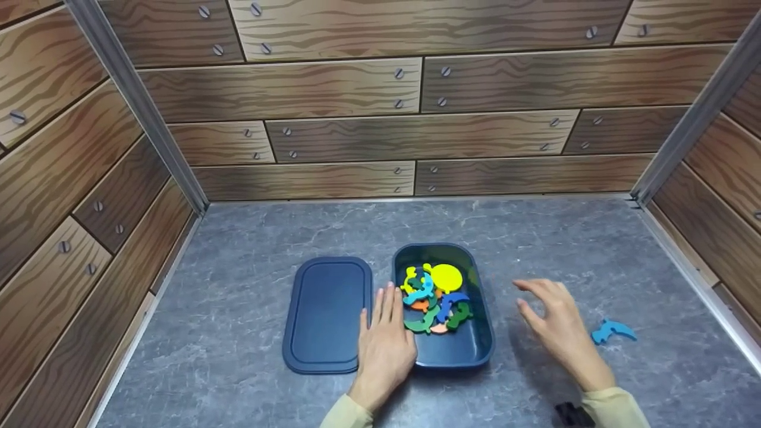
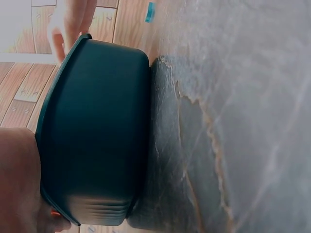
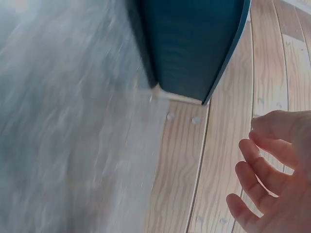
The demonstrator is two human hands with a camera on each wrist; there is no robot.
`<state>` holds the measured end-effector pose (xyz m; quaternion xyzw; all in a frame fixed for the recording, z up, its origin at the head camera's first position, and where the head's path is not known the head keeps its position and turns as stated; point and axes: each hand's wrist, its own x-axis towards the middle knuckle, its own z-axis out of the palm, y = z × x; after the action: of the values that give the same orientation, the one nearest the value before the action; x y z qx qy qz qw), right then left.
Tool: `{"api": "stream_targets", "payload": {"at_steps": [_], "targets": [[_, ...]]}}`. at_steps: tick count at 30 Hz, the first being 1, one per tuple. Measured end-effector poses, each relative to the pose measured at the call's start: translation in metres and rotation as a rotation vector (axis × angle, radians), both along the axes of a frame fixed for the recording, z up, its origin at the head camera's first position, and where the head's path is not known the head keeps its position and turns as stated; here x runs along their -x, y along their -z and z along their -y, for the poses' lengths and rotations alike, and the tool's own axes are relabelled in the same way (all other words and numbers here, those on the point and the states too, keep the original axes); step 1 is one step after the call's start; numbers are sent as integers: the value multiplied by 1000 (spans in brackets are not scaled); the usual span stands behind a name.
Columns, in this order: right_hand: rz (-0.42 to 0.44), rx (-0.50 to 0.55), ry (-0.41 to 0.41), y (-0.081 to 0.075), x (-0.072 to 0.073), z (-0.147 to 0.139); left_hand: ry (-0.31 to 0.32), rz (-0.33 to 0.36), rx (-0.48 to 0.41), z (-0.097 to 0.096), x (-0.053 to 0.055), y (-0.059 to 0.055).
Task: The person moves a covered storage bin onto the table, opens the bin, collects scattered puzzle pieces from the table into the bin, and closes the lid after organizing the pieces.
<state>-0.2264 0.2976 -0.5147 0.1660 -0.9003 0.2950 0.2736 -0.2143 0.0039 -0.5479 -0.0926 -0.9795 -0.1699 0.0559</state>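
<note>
A dark blue plastic box [image 1: 458,351] holds several flat, brightly coloured animal-shaped pieces, among them a yellow round piece [image 1: 446,278], a blue one [image 1: 450,306] and a dark green one [image 1: 459,316]. Along the box's left rim lies my left hand [image 1: 386,351], its fingers straight. To the right of the box my right hand [image 1: 556,318] hovers above the table, fingers loosely bent, thumb apart, nothing in it. A light blue animal-shaped piece [image 1: 612,331] lies on the table beyond that hand. The right wrist view also shows the right hand [image 3: 272,170] holding nothing.
The box's dark blue lid [image 1: 327,315] lies flat, just left of the box. Wood-patterned walls [image 1: 357,137] with metal corner strips enclose the grey marbled table [image 1: 238,249] at the back and both sides. A black object [image 1: 574,414] shows at the right sleeve.
</note>
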Motion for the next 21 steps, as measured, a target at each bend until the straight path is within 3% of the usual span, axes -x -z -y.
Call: {"api": "stream_targets", "payload": {"at_steps": [10,19,21], "targets": [[80,-57,109,4,-14,-38,-8,-13,-36,0,0,1],[4,-73,133,14,-21,-67,-11,-6,-36,0,1,2],[19,-90,155,16,-23,-75,-10,-1,-38,0,1,3]]}}
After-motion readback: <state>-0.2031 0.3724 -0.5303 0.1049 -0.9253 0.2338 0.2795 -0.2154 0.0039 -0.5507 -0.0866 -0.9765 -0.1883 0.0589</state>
